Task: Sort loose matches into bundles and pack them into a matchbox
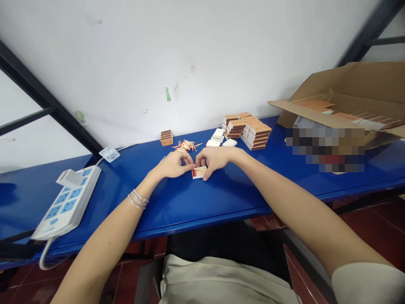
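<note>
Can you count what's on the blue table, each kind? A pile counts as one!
Power strip: 1
Charger block on it: 1
Small white device by the cable: 1
Cardboard box: 1
Piles of stacked matchboxes: 2
Pile of loose matches: 1
Pile of white trays: 1
Tray of matches touched by left hand and right hand: 1
Total: 9

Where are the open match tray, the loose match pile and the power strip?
match tray (199, 172), head view, on the matches lying in it.
loose match pile (186, 146), head view, middle of the heap.
power strip (65, 204), head view, on its blue socket face.
</note>
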